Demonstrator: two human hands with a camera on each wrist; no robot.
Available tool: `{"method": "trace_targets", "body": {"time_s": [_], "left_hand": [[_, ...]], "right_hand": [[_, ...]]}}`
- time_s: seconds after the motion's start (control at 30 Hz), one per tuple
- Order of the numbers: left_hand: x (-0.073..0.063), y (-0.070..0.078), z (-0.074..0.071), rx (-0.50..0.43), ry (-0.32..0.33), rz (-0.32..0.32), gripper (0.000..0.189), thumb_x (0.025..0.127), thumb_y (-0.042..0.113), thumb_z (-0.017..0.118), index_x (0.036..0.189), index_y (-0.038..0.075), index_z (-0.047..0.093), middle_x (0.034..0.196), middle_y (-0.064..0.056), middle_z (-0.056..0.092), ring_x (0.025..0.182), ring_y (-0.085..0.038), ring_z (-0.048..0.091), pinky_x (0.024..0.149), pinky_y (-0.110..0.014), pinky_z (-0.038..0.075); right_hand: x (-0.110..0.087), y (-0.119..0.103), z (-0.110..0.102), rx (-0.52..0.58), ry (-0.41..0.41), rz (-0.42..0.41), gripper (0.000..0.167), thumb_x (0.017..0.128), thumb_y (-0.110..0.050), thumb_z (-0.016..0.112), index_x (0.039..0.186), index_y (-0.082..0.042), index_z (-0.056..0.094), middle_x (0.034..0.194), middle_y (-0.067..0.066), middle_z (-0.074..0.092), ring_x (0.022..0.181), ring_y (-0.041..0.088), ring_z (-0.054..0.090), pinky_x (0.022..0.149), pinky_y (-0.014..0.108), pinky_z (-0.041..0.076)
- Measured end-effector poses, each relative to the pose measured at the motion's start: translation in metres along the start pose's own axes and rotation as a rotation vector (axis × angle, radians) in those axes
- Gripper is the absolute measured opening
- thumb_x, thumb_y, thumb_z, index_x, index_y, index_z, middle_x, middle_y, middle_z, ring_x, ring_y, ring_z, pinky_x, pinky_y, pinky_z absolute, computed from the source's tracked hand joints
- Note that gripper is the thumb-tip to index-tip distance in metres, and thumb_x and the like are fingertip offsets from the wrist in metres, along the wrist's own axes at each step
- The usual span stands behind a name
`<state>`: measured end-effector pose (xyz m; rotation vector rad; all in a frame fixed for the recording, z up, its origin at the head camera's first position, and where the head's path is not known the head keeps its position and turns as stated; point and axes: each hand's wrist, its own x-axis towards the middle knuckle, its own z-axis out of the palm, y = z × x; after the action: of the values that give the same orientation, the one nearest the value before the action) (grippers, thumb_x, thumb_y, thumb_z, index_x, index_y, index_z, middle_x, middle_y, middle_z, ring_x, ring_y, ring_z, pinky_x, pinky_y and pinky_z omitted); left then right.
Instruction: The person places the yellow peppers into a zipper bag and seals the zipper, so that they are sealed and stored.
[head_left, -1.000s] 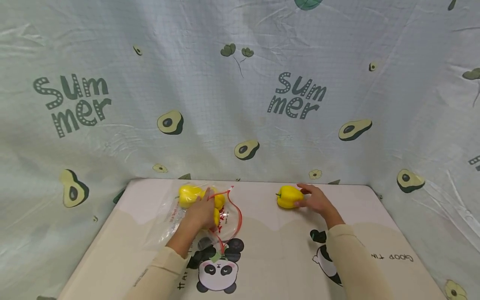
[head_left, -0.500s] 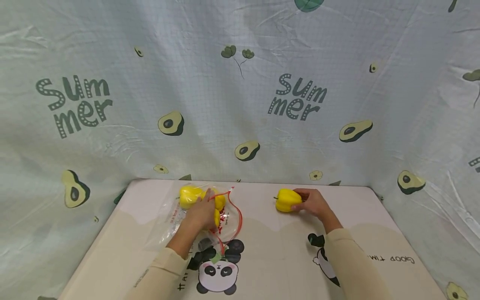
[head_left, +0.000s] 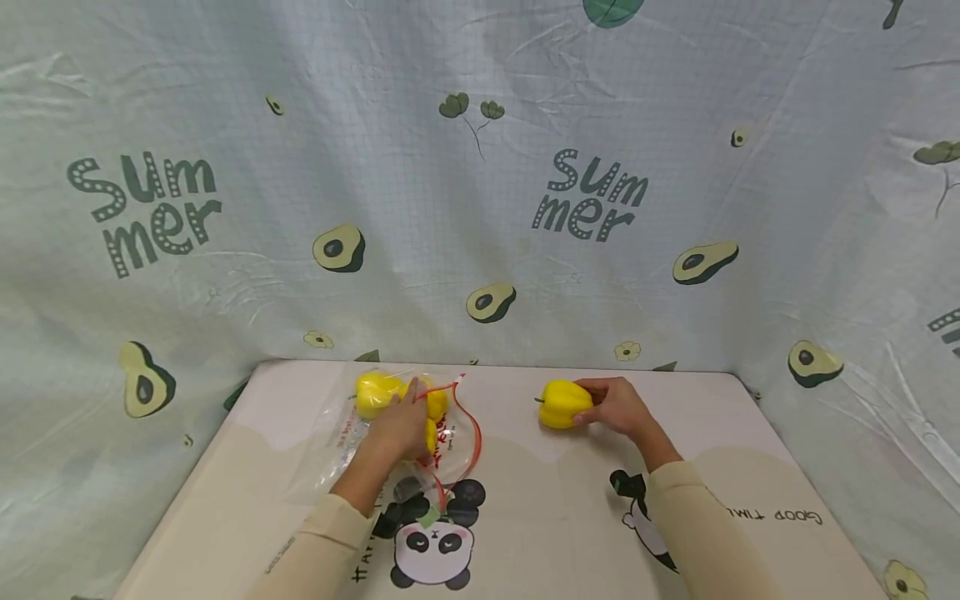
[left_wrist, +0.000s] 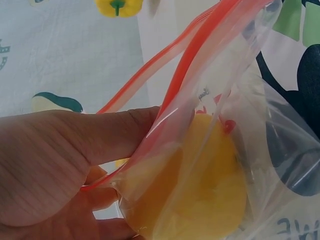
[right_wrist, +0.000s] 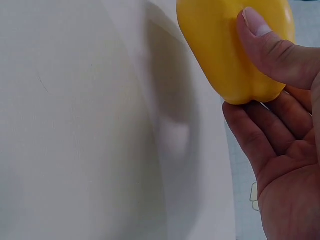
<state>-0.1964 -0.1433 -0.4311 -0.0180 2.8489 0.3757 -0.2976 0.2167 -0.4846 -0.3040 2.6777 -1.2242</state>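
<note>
Yellow and smooth, in the grip of the right hand (head_left: 617, 406): holds a loose pepper (head_left: 566, 405) right of centre in the head view, with thumb on the near side, fingers round the far side and base, stem towards the left. Grips clear plastic in the left hand (head_left: 397, 427), left of centre, with thumb and fingers bent about the mouth of the bag (head_left: 337, 450); no telling whether also pinching the contents just under the film. Could slip, probably, from the right hand because of such slick skin and a hold at the base end only. Might also catch on the red seal strip (left_wrist: 186, 57) during any move to the left, or spill contents with any loosening of the left hold. Bagged, and visible through the film: at least two yellow peppers (head_left: 375, 393), partly hidden by the left hand, so no exact count. Laid with unsealed mouth to the right, on a pale table (head_left: 525, 517).
</note>
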Motion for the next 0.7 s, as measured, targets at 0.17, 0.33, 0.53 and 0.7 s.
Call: {"method": "trace_targets", "body": {"time_s": [0.17,0.33,0.53,0.7], "left_hand": [[0.0017,-0.0013,0.0002,-0.01,-0.005,0.002,0.098,0.075,0.015,0.091,0.157,-0.002,0.04,0.176,-0.018,0.014,0.155,-0.05,0.03,0.122,-0.06,0.039],[0.0025,-0.0016,0.0006,-0.01,-0.009,-0.001,0.099,0.075,0.016,0.091,0.157,-0.002,0.04,0.176,-0.018,0.013,0.155,-0.051,0.03,0.122,-0.06,0.039],[0.0017,-0.0016,-0.0004,-0.023,0.005,0.005,0.098,0.075,0.015,0.091,0.157,-0.002,0.04,0.175,-0.019,0.015,0.154,-0.052,0.031,0.121,-0.06,0.04],[0.0014,-0.0032,0.0009,-0.026,0.027,0.027,0.099,0.075,0.015,0.092,0.157,-0.004,0.04,0.174,-0.021,0.018,0.153,-0.053,0.033,0.12,-0.061,0.041]], "right_hand": [[-0.0028,-0.0024,0.0001,0.004,-0.004,-0.012,0.066,0.078,-0.018,0.092,0.138,-0.005,0.067,0.137,0.017,0.07,0.122,0.034,0.069,0.111,0.053,0.053],[-0.0056,-0.0038,-0.0004,-0.003,-0.009,-0.02,0.067,0.076,-0.017,0.093,0.137,-0.004,0.068,0.136,0.017,0.071,0.122,0.035,0.07,0.111,0.053,0.053],[-0.0081,-0.0047,-0.0034,-0.008,-0.02,-0.025,0.066,0.078,-0.017,0.092,0.138,-0.004,0.067,0.137,0.017,0.071,0.123,0.034,0.07,0.111,0.052,0.053],[-0.0101,-0.007,-0.0046,-0.013,-0.036,-0.04,0.069,0.077,-0.018,0.093,0.138,-0.003,0.067,0.136,0.019,0.071,0.123,0.035,0.07,0.11,0.051,0.054]]}}
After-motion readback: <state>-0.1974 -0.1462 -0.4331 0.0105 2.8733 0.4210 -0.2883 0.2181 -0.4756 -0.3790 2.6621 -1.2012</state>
